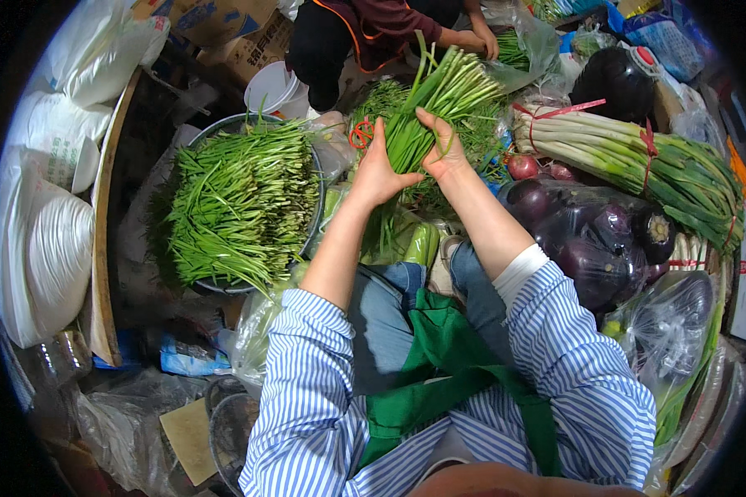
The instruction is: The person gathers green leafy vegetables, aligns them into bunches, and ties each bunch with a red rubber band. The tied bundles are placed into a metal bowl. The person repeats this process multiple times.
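Between my two hands is a loose bunch of green chives [441, 93], its pale cut ends pointing up and to the right. My left hand [378, 171] cups the bunch from the left, with its thumb reaching across below. From the right, my right hand [444, 146] grips the stalks, its fingers curled against them. Beside my left fingers is a red looped tie [362, 133]. Loose green stalks [376, 99] lie scattered behind the bunch. To the left, a round basin [318, 214] carries a large heap of chives [236, 202].
Opposite, a person's hands [475, 40] are near more green stalks. On the right lie tied leeks [628, 149], bagged eggplants [587, 230] and red onions [523, 166]. White sacks [56, 230] stand behind a wooden board [107, 217] at left. A white bucket [276, 90] stands beyond the basin.
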{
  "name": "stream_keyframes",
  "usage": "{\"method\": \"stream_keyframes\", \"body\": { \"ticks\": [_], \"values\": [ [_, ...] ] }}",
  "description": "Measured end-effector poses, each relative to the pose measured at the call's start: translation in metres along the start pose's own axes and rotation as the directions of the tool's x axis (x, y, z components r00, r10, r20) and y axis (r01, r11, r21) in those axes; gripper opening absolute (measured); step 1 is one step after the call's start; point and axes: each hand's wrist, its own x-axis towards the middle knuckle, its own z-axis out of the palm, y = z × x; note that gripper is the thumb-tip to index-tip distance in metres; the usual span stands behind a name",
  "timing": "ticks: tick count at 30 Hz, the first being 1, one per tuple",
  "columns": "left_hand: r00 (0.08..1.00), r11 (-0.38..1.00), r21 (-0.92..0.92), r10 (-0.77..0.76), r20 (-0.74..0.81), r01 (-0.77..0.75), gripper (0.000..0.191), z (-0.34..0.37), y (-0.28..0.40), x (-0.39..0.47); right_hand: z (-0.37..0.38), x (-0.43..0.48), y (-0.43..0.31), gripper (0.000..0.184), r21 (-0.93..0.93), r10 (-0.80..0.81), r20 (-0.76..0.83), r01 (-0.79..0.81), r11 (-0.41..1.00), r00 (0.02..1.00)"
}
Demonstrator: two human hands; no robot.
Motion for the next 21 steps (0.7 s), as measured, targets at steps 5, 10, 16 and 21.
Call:
{"method": "stream_keyframes", "body": {
  "ticks": [5,10,16,21],
  "values": [
    [0.973,0.963,0.190,-0.164,-0.160,0.193,0.106,0.021,0.008,-0.003,-0.007,0.002,0.009,0.038,0.171,-0.010,-0.022,0.014,0.985,1.000],
    [0.960,0.981,-0.004,-0.191,-0.206,0.194,0.073,0.021,-0.010,0.007,-0.005,0.001,0.005,0.046,0.126,-0.006,0.093,-0.006,0.992,0.996],
    [0.918,0.971,-0.161,-0.221,-0.329,0.176,0.044,-0.003,-0.038,0.019,-0.009,0.006,0.000,0.033,-0.008,0.007,-0.028,-0.007,1.000,1.000],
    [0.942,0.836,0.456,-0.196,-0.272,0.306,0.042,-0.024,-0.050,0.027,-0.040,0.020,0.000,0.019,0.111,0.146,-0.436,-0.108,0.988,0.888]
  ]
}}
